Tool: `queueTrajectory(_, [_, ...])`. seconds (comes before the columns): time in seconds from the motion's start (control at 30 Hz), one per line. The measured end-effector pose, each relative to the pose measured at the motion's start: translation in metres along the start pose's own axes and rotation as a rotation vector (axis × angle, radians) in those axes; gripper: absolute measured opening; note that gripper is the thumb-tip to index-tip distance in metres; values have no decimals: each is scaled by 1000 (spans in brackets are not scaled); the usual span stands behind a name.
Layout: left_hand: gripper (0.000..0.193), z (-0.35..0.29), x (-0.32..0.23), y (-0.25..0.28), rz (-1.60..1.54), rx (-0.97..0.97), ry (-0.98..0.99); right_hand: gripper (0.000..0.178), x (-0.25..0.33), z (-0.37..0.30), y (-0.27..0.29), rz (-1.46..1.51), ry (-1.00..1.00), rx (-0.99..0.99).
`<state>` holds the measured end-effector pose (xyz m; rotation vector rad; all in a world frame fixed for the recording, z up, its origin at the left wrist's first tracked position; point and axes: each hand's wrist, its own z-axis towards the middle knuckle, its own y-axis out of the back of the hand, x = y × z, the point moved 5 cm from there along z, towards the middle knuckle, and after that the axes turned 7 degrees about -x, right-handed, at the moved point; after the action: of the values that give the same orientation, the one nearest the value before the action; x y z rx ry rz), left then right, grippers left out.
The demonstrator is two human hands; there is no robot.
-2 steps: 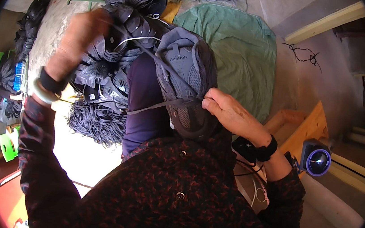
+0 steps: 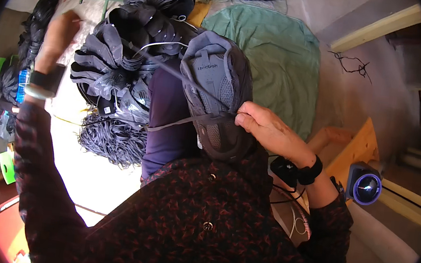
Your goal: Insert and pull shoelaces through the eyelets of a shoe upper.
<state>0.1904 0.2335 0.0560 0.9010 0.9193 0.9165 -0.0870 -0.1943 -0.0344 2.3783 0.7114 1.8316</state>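
Observation:
A grey shoe (image 2: 229, 76) lies on my lap, its opening pointing away from me and its toe towards my body. At the shoe's right side my right hand (image 2: 273, 132) is closed, thumb and forefinger pinching a grey shoelace (image 2: 174, 123). One flat length of lace crosses the toe area and hangs over my left thigh. Another stretches from the shoe up and left over the dark pieces. My left hand (image 2: 60, 36) is raised at the far left, smeared by motion. Whether the lace reaches its fingers cannot be made out.
Dark shoe uppers (image 2: 112, 60) are piled left of my leg, beside a heap of laces (image 2: 110, 141). A green cloth (image 2: 266, 49) lies beyond the shoe. At right are a wooden frame (image 2: 356, 148) and a round-lensed device (image 2: 366, 187).
My left hand has swung left, away from the shoe and the piled uppers. The right hand keeps its pinch at the shoe's side.

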Motion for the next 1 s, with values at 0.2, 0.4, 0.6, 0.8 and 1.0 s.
queueTrajectory(0.2, [18,-28,174,3,405,136,159,24,12,1,18,25,-110,105])
queueTrajectory(0.4, [10,-103,10,-75,-336,307,-1,18,22,-2,35,-11,-172,-47])
queueTrajectory(0.6, [20,-131,-181,-69,-659,431,-179,10,22,-2,41,-267,280,-151])
queueTrajectory(0.8, [22,-137,-213,-76,-664,349,-286,10,40,-10,27,-386,250,-181])
queueTrajectory(1.0, [24,-135,-217,-78,-651,516,-230,15,38,-14,18,-507,229,-307])
